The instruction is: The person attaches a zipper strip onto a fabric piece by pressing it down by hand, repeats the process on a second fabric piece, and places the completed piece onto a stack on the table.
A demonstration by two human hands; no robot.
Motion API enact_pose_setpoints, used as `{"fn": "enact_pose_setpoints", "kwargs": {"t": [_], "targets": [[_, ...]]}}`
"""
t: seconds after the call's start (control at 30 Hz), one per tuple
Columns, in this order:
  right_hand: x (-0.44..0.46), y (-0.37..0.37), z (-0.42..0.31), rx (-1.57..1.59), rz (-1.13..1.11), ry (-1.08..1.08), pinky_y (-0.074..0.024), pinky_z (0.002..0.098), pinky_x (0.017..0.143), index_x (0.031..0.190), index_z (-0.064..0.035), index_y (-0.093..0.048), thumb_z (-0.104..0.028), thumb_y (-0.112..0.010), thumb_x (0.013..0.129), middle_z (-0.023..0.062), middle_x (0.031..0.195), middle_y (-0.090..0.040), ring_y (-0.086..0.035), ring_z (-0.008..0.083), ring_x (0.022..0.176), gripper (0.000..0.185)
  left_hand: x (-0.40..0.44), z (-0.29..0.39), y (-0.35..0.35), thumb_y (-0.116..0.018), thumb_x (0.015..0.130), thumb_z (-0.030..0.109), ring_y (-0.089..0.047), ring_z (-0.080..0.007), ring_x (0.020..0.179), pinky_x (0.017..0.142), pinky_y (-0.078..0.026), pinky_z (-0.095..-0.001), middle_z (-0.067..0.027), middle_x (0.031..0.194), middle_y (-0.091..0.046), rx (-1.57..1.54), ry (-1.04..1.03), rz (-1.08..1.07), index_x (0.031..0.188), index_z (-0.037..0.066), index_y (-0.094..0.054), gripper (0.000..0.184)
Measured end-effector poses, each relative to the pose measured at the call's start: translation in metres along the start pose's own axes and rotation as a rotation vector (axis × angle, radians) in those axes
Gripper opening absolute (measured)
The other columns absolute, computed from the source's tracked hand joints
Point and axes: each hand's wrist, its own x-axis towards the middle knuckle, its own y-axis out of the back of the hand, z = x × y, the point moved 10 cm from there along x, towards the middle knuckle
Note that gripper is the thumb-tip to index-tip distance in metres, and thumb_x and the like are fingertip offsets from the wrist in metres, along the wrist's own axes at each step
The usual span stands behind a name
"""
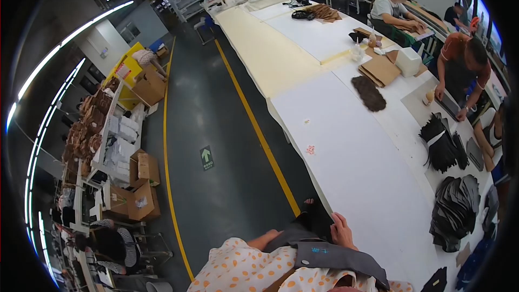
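My right hand (341, 231) is at the near left edge of the long white table (367, 167), its fingers bent near the edge; whether they hold anything is too small to tell. My left hand (268, 238) is low beside the dark grey apron (340, 262), its fingers mostly hidden. The orange-dotted white sleeves (238, 267) and the apron fill the bottom of the view. On the table surface nearby is a small patch of red marks (310, 150).
Black material stacks (454, 213), a brown furry piece (368, 93), cardboard sheets (381, 67) and a white container (408, 61) lie on the table. A person in a red-brown shirt (462, 54) works across it. Left of the aisle (216, 200) stand shelves and open cartons (143, 201).
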Motion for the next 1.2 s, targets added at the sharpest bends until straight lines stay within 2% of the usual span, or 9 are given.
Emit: {"fn": "enact_pose_setpoints", "kwargs": {"t": [0.03, 0.1, 0.2, 0.3, 0.47, 0.57, 0.77, 1.03, 1.2], "targets": [[-0.005, 0.007, 0.003, -0.060, 0.039, 0.031, -0.0507, 0.0438, 0.096, 0.139, -0.0058, -0.050, -0.003, -0.062, 0.089, 0.0205, 0.140, -0.051, -0.057, 0.0383, 0.121, 0.051, 0.012, -0.013, -0.008, -0.051, 0.091, 0.067, -0.065, -0.0433, 0.114, 0.100, -0.049, -0.0449, -0.0281, 0.116, -0.069, 0.132, 0.063, 0.091, 0.110, -0.005, -0.073, 0.078], [-0.021, 0.022, 0.019, -0.184, 0.096, 0.079, -0.0459, 0.0463, 0.103, 0.138, -0.0038, -0.050, -0.002, -0.063, 0.088, 0.0217, 0.142, -0.049, -0.052, 0.0400, 0.126, 0.052, -0.011, -0.012, 0.008, -0.053, 0.091, 0.062, -0.067, -0.0403, 0.111, 0.098, -0.051, -0.0431, -0.0229, 0.115, -0.071, 0.117, 0.103, 0.137, 0.110, 0.000, -0.074, 0.068], [-0.039, 0.039, 0.048, -0.401, 0.137, -0.130, -0.0360, 0.0493, 0.111, 0.141, 0.0002, -0.047, -0.006, -0.064, 0.088, 0.0232, 0.148, -0.044, -0.043, 0.0416, 0.135, 0.056, -0.027, -0.022, 0.026, -0.056, 0.091, 0.057, -0.069, -0.0349, 0.108, 0.095, -0.052, -0.0405, -0.0163, 0.112, -0.073, -0.137, 0.054, 0.074, 0.108, 0.007, -0.077, 0.057], [-0.053, 0.022, 0.099, -0.541, 0.036, -0.202, -0.0312, 0.0493, 0.114, 0.144, 0.0016, -0.044, -0.013, -0.065, 0.089, 0.0227, 0.155, -0.037, -0.037, 0.0419, 0.139, 0.061, -0.045, -0.031, 0.050, -0.059, 0.090, 0.054, -0.070, -0.0311, 0.105, 0.092, -0.053, -0.0392, -0.0121, 0.108, -0.075, -0.236, 0.089, 0.294, 0.105, 0.012, -0.078, 0.049], [-0.055, 0.009, 0.110, -0.634, 0.039, -0.220, -0.0330, 0.0486, 0.114, 0.142, 0.0062, -0.044, -0.021, -0.066, 0.090, 0.0270, 0.154, -0.037, -0.038, 0.0439, 0.138, 0.062, -0.015, -0.043, 0.041, -0.063, 0.086, 0.049, -0.069, -0.0321, 0.107, 0.093, -0.054, -0.0401, -0.0112, 0.109, -0.075, -0.094, -0.034, 0.278, 0.105, 0.017, -0.078, 0.041], [-0.046, 0.007, 0.120, -0.642, 0.055, -0.263, -0.0340, 0.0490, 0.114, 0.139, 0.0086, -0.046, -0.024, -0.065, 0.091, 0.0306, 0.152, -0.037, -0.039, 0.0457, 0.137, 0.061, -0.012, -0.040, 0.079, -0.063, 0.086, 0.049, -0.069, -0.0318, 0.106, 0.093, -0.054, -0.0402, -0.0106, 0.108, -0.075, -0.129, -0.060, 0.251, 0.104, 0.017, -0.079, 0.040], [-0.038, 0.003, 0.111, -0.629, 0.068, -0.450, -0.0343, 0.0512, 0.115, 0.136, 0.0126, -0.047, -0.028, -0.062, 0.095, 0.0350, 0.148, -0.039, -0.038, 0.0504, 0.137, 0.059, 0.025, -0.035, 0.157, -0.064, 0.085, 0.047, -0.070, -0.0309, 0.103, 0.092, -0.054, -0.0403, -0.0109, 0.105, -0.075, -0.156, -0.143, 0.360, 0.103, 0.017, -0.079, 0.039], [-0.028, -0.004, 0.094, -0.647, 0.373, -0.611, -0.0345, 0.0519, 0.115, 0.126, 0.0116, -0.053, -0.030, -0.062, 0.096, 0.0362, 0.137, -0.049, -0.042, 0.0513, 0.133, 0.052, 0.058, -0.013, 0.203, -0.066, 0.087, 0.043, -0.071, -0.0268, 0.103, 0.091, -0.054, -0.0380, -0.0100, 0.106, -0.076, 0.038, -0.179, 0.125, 0.105, 0.014, -0.078, 0.037], [-0.018, -0.007, 0.093, -0.709, 0.394, -0.776, -0.0346, 0.0510, 0.114, 0.135, 0.0131, -0.050, -0.043, -0.053, 0.100, 0.0356, 0.144, -0.045, -0.042, 0.0498, 0.136, 0.066, 0.108, 0.004, 0.210, -0.070, 0.088, 0.036, -0.071, -0.0222, 0.097, 0.088, -0.053, -0.0345, -0.0083, 0.100, -0.076, -0.020, -0.173, 0.042, 0.106, 0.010, -0.077, 0.033]]}}
